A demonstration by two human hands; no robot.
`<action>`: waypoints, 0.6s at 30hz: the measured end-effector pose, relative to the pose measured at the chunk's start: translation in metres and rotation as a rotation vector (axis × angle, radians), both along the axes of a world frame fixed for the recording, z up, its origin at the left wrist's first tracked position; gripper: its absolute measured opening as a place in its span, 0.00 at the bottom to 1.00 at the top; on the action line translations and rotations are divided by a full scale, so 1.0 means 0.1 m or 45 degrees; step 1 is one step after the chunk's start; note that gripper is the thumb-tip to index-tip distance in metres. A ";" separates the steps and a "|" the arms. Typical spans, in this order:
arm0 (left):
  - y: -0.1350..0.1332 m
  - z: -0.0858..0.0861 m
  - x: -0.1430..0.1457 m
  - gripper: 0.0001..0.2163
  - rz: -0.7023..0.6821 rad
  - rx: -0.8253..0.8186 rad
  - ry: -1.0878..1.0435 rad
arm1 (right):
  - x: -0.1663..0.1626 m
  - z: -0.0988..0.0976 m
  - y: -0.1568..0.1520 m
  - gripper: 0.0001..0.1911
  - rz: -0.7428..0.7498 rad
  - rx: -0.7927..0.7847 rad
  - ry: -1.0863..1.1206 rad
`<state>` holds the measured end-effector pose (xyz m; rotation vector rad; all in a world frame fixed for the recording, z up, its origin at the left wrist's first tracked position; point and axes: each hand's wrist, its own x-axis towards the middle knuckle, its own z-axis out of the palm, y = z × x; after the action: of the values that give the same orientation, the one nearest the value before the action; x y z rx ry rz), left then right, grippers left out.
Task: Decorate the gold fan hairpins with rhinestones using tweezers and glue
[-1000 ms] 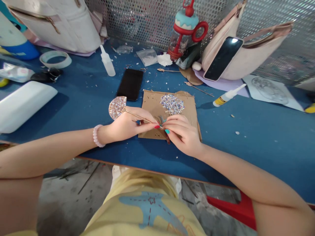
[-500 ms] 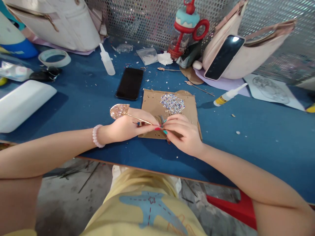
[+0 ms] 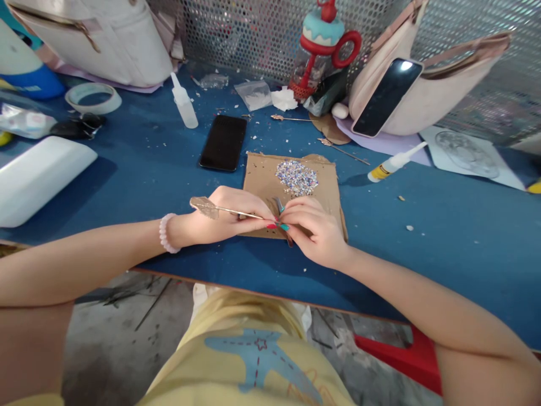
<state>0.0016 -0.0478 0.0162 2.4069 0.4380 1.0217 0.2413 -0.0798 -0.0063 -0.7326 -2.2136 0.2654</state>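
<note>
Over the cardboard piece (image 3: 257, 169), my left hand (image 3: 230, 214) is closed in a pinch on the thin gold rod of a hair stick (image 3: 207, 207). Its flat, leaf-like head lies back over that hand, tilted with its plain gold side showing. My right hand (image 3: 316, 228) is closed too, fingertips meeting the left ones at the rod's far end. A slim grey metal piece (image 3: 278, 204) shows beside the right fingers; its kind is unclear. Just beyond the hands, a heap of small glittering rhinestones (image 3: 297, 178) lies on the cardboard.
A black phone (image 3: 223, 143), a white squeeze bottle (image 3: 184, 104) and a yellow-labelled glue bottle (image 3: 395, 163) surround the cardboard. Two more hair sticks (image 3: 344, 151) lie behind it. Bags (image 3: 422, 101) and a red-handled cup (image 3: 319, 39) stand along the perforated metal screen.
The hair stick has turned about its rod: its head showed a wide sparkling face and now shows a narrower, plain gold side. Both hands stay at nearly the same place.
</note>
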 end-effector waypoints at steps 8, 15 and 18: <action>0.00 -0.01 0.00 0.06 0.033 -0.008 0.047 | -0.02 0.01 -0.01 0.06 -0.019 0.074 -0.030; 0.00 0.01 0.00 0.08 0.030 0.052 0.051 | -0.05 0.00 -0.02 0.06 -0.010 0.154 -0.052; -0.01 0.02 0.03 0.11 0.014 0.072 0.043 | -0.06 -0.01 -0.02 0.06 -0.003 0.174 -0.079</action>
<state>0.0042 -0.0484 0.0179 2.4777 0.4398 1.0119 0.2358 -0.0817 -0.0074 -0.6769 -2.2642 0.0897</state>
